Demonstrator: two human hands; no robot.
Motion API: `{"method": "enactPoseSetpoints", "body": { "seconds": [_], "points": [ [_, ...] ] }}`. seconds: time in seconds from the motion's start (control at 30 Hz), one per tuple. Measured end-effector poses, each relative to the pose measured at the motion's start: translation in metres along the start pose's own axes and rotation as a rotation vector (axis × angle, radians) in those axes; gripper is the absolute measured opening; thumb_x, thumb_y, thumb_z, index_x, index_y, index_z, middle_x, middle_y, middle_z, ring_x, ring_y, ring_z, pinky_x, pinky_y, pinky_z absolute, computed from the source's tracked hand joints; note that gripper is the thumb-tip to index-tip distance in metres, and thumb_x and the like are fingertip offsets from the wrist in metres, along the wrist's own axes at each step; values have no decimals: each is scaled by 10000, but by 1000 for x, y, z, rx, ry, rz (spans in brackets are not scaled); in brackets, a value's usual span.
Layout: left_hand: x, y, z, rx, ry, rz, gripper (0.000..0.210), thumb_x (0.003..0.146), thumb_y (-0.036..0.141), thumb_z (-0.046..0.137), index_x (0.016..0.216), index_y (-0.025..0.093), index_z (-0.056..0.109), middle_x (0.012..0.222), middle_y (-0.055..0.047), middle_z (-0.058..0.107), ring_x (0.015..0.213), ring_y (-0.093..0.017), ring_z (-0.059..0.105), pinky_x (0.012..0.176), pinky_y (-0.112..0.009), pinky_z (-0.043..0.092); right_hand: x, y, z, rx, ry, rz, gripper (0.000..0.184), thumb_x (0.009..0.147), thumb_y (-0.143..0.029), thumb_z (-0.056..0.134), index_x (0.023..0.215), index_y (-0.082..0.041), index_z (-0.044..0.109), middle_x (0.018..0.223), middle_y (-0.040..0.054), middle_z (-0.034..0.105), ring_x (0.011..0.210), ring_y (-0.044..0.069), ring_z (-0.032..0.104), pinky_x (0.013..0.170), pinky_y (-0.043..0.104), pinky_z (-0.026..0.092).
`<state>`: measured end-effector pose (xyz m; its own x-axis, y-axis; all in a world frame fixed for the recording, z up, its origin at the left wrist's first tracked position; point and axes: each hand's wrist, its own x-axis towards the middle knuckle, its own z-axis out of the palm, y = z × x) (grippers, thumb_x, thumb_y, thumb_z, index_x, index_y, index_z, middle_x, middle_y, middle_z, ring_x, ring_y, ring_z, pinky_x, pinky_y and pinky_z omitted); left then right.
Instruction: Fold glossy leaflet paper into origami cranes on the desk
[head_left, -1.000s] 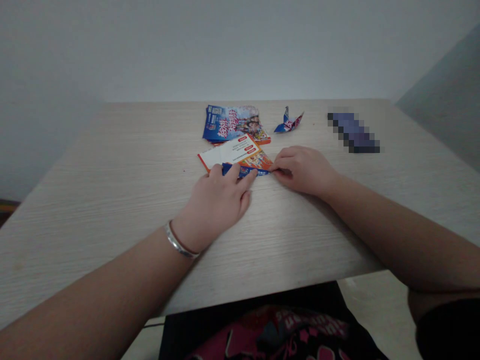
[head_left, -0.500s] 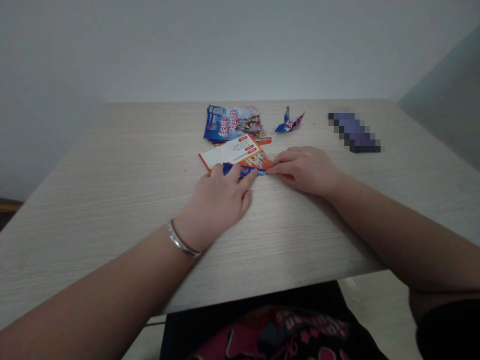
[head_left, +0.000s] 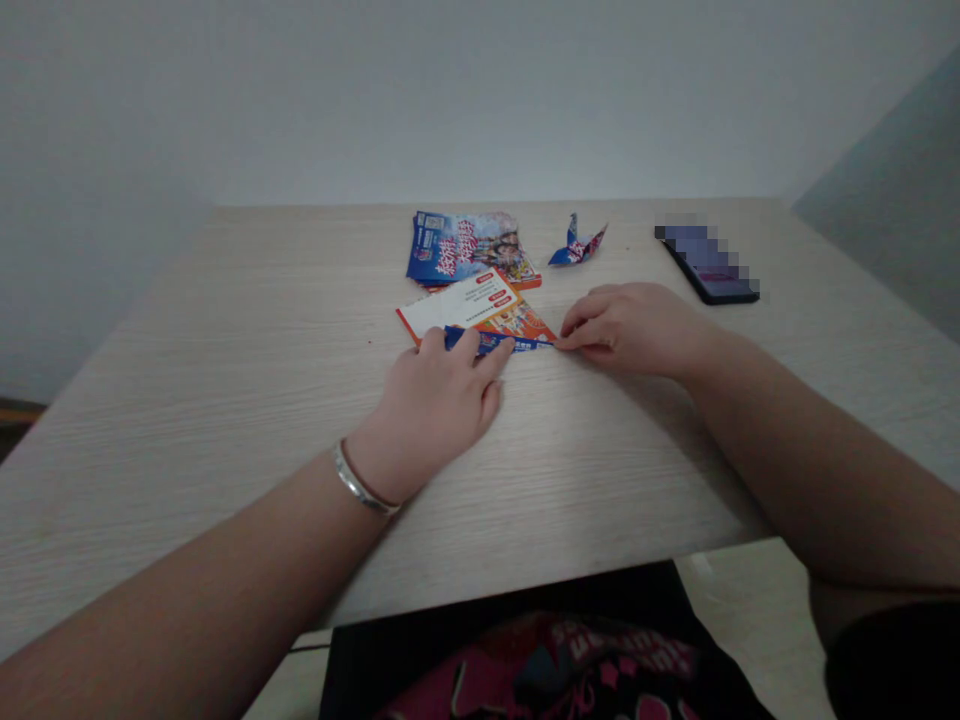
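Observation:
A printed paper flyer [head_left: 457, 303] lies on the table, its near edge turned up into a narrow blue strip and its other visible face white and orange. My left hand [head_left: 442, 400], wearing a silver bangle [head_left: 362, 482], presses this strip down with fingers apart. At the flyer's pointed right tip, my right hand [head_left: 630, 325] has thumb and fingers pinched together on the paper. Just behind the flyer is a stack of blue flyers [head_left: 442, 245]. A folded paper crane [head_left: 577, 248] in blue and red stands to the right of that stack.
A dark phone [head_left: 712, 268], partly pixelated, lies at the back right of the pale wood table [head_left: 225, 400]. A white wall [head_left: 480, 100] rises behind the table's far edge. The near table edge runs just in front of my lap.
My right hand has slid a little to the right along the folded edge, out to the flyer's tip, uncovering more of the blue strip. My left hand stays in place.

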<state>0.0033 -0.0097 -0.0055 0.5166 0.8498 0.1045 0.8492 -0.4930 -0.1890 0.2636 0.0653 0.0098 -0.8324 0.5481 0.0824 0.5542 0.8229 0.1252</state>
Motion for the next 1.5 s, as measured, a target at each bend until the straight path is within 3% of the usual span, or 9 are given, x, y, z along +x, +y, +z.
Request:
{"method": "enactPoseSetpoints", "body": {
  "seconds": [0.23, 0.37, 0.43, 0.8, 1.0, 1.23, 1.5],
  "points": [
    [0, 0, -1, 0, 4, 6, 498, 1045, 364, 372, 1510, 261, 519, 1289, -164, 644, 1064, -387, 607, 673, -434, 537, -3, 11, 1, 175, 16, 94, 242, 851, -183, 623, 934, -259, 837, 1049, 16, 810, 956, 197, 720, 850, 333, 524],
    [0, -1, -2, -7, -7, -2, 502, 1039, 363, 383, 1512, 264, 517, 1282, -168, 647, 1060, -379, 605, 677, -429, 533, 2, 5, 6, 289, 194, 184, 319, 872, -149, 554, 1029, -219, 822, 1050, 47, 810, 984, 207, 720, 930, 368, 536],
    [0, -1, -2, -9, -9, -2, 501, 1037, 358, 386, 1511, 264, 519, 1285, -169, 646, 1053, -374, 605, 685, -430, 532, 5, -4, 8, 288, 222, 154, 315, 895, -163, 558, 1071, -213, 815, 1080, 64, 806, 1009, 221, 714, 944, 388, 533],
    [-1, -1, -1, 1, 14, 17, 542, 1039, 350, 384, 1579, 323, 424, 1288, -158, 645, 1017, -366, 611, 701, -429, 507, 8, -18, 4, 144, 68, 81, 286, 858, -163, 607, 1039, -227, 819, 1100, 59, 801, 1002, 223, 712, 880, 357, 526],
    [0, -1, -5, 0, 26, 30, 511, 1029, 342, 407, 1533, 328, 491, 1229, -164, 653, 1014, -362, 620, 712, -436, 499, 10, -28, -5, 26, -10, 115, 271, 884, -179, 568, 1012, -228, 802, 1081, 50, 792, 940, 216, 702, 770, 336, 479],
    [1, 0, -6, 24, -1, 21, 503, 1035, 342, 394, 1527, 349, 495, 1234, -159, 646, 987, -366, 628, 665, -418, 503, 12, -36, -9, -46, -35, 114, 318, 945, -259, 547, 1184, -246, 757, 981, 56, 760, 846, 205, 656, 661, 321, 352],
    [2, 0, -15, 9, -68, 17, 491, 1055, 377, 374, 1527, 329, 501, 1293, -154, 651, 1063, -378, 630, 722, -437, 535, 13, -34, -8, -77, -50, 66, 268, 946, -283, 566, 1087, -242, 791, 964, 71, 729, 843, 202, 611, 651, 326, 300]
  ]
}}
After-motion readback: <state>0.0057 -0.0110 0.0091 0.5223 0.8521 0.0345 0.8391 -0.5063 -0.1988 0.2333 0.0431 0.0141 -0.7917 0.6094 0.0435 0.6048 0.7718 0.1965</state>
